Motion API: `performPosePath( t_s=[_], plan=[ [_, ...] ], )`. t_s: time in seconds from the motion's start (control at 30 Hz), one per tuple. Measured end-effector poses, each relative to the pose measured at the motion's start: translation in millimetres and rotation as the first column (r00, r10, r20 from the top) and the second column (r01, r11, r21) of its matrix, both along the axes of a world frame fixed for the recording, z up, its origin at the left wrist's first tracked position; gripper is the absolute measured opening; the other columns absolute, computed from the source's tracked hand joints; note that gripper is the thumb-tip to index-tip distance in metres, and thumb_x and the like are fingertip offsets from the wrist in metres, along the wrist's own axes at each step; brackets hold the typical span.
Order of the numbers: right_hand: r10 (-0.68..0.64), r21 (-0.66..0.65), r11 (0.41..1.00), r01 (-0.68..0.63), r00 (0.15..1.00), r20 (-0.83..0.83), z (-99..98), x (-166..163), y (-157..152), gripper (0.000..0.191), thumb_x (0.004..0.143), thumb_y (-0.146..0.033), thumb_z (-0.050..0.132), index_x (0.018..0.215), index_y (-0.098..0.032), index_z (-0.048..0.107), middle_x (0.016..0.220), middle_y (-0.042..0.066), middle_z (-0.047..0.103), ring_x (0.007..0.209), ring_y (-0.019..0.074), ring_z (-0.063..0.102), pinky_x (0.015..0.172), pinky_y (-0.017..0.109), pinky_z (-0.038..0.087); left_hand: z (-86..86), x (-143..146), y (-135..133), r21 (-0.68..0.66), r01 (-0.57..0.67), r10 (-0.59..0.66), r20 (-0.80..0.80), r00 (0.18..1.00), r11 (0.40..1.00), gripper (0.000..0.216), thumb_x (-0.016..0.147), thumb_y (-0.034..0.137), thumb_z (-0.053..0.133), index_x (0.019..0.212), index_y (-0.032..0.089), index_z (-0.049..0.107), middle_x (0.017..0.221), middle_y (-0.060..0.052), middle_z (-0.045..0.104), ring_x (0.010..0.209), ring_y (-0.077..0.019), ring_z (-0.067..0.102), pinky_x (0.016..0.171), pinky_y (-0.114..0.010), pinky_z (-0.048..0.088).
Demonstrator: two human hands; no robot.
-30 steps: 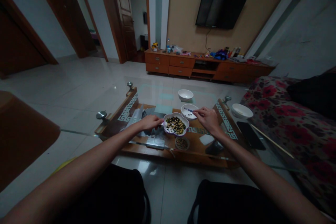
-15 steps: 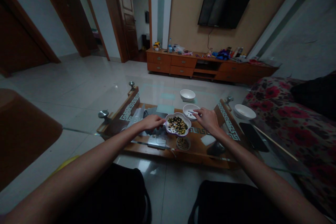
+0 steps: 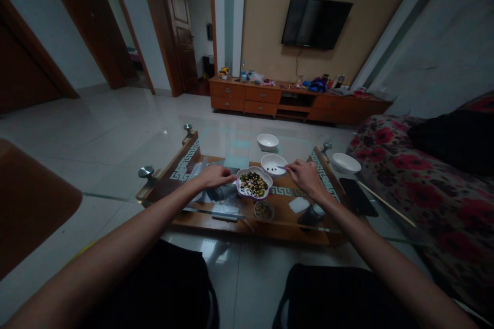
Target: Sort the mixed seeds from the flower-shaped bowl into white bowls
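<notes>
My left hand (image 3: pixel 216 176) pinches the left rim of a white flower-shaped bowl (image 3: pixel 269 179), filled with mixed black, green and pale beans (image 3: pixel 255 183). My right hand (image 3: pixel 306 177) is closed on a thin bluish pointed tool (image 3: pixel 282 167), which looks like tweezers. Its tip reaches into a round white bowl (image 3: pixel 274 159) just behind the flower-shaped one, where several black beans lie. Whether the tip grips a bean is too small to tell. Both bowls stand on a glass coffee table.
Farther back on the glass is another white bowl (image 3: pixel 267 142). To the right are a white bowl (image 3: pixel 346 163), a dark phone-like slab (image 3: pixel 358 197) and a chopstick-like stick (image 3: pixel 387 204). Below the glass, a small container (image 3: pixel 264 211) sits near a dark jar (image 3: pixel 312 215). A flowered sofa (image 3: pixel 443 185) borders the right.
The whole view has shifted slightly, moving the scene leftward. The tool's tip still lies over the round bowl, with the black beans in it now more visible. My left hand keeps its hold.
</notes>
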State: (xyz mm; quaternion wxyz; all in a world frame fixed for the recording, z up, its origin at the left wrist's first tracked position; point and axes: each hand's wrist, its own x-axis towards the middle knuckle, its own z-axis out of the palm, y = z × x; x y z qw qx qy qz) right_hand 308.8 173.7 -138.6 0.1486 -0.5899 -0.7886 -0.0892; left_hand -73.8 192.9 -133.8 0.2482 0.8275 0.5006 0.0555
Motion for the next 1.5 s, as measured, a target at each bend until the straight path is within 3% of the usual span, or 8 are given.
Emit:
performPosePath(
  t_s=[0.17,0.37,0.57,0.77,0.9,1.1,1.3,1.5],
  plan=[
    [-0.025,-0.008,1.000,0.024,0.999,-0.031,-3.5,16.8,-5.1,0.029,0.104,-0.030,0.057,0.116,-0.023,0.083,0.107,0.010,0.078,0.097,0.0252,0.069,0.085,0.036,0.041,16.9,-7.0,4.0,0.276,-0.142,0.119,0.101,0.988,0.950,0.046,0.098,0.062,0.057,0.107,0.021,0.076,0.107,-0.010,0.078,0.091,-0.0266,0.071,0.082,-0.035,0.052],
    [-0.019,0.019,0.999,0.029,0.912,-0.409,3.1,-11.1,-3.5,0.024,0.098,-0.033,0.057,0.106,-0.021,0.077,0.096,0.009,0.080,0.088,0.0264,0.073,0.080,0.035,0.048,38.9,10.0,6.1,0.372,-0.154,0.041,0.296,0.954,0.915,0.038,0.101,0.050,0.062,0.119,0.019,0.075,0.112,-0.009,0.080,0.090,-0.0228,0.074,0.083,-0.035,0.058],
    [0.193,0.056,0.967,-0.248,0.571,-0.798,6.4,-86.7,9.0,0.024,0.088,-0.046,0.066,0.094,-0.022,0.069,0.088,0.006,0.078,0.082,0.0243,0.074,0.077,0.035,0.056,46.4,52.5,2.9,0.401,0.143,-0.243,0.210,0.947,0.905,0.046,0.100,0.044,0.069,0.140,0.020,0.067,0.131,-0.013,0.077,0.104,-0.0247,0.077,0.088,-0.034,0.059],
    [0.168,0.082,0.948,-0.309,0.263,-0.950,1.8,-128.7,22.9,0.034,0.083,-0.053,0.070,0.095,-0.021,0.069,0.089,0.008,0.079,0.083,0.0269,0.077,0.077,0.037,0.060,36.4,71.5,8.9,0.494,0.099,-0.250,0.248,0.936,0.864,0.040,0.105,0.028,0.063,0.145,0.022,0.066,0.110,-0.008,0.083,0.095,-0.0228,0.078,0.083,-0.030,0.056],
    [0.242,0.098,0.931,-0.351,0.394,-0.887,-0.4,-125.1,19.0,0.033,0.093,-0.050,0.063,0.098,-0.020,0.076,0.097,0.009,0.081,0.089,0.0263,0.076,0.083,0.039,0.059,32.8,59.0,11.3,0.525,0.074,-0.243,0.259,0.935,0.848,0.035,0.105,0.027,0.062,0.138,0.026,0.072,0.108,-0.005,0.083,0.093,-0.0196,0.077,0.081,-0.027,0.055],
    [0.370,0.078,0.912,-0.402,0.727,-0.578,-13.2,-92.3,2.5,0.043,0.099,-0.050,0.065,0.130,-0.021,0.073,0.126,0.014,0.076,0.116,0.0313,0.070,0.105,0.052,0.054,27.6,35.1,0.9,0.625,0.115,-0.138,-0.012,0.990,0.772,0.030,0.106,0.033,0.061,0.130,0.033,0.078,0.115,-0.005,0.080,0.092,-0.0198,0.074,0.077,-0.027,0.051],
    [0.450,0.022,0.874,-0.486,0.790,-0.417,-23.2,-54.5,-14.7,0.066,0.099,-0.058,0.066,0.156,-0.025,0.054,0.151,0.016,0.062,0.139,0.0340,0.059,0.117,0.057,0.049,10.4,12.0,-7.2,0.571,0.210,-0.122,-0.189,0.974,0.794,0.030,0.104,0.033,0.059,0.125,0.033,0.080,0.112,-0.007,0.074,0.080,-0.0181,0.068,0.066,-0.029,0.044],
    [0.450,0.022,0.885,-0.464,0.844,-0.291,-30.1,-38.0,-26.7,0.090,0.091,-0.060,0.076,0.167,-0.030,0.040,0.164,0.015,0.050,0.149,0.0367,0.050,0.122,0.059,0.044,2.4,-3.4,-6.7,0.508,0.138,-0.079,-0.135,0.988,0.850,0.035,0.099,0.031,0.062,0.129,0.033,0.079,0.096,-0.005,0.072,0.075,-0.0178,0.064,0.066,-0.029,0.042]
  ],
)
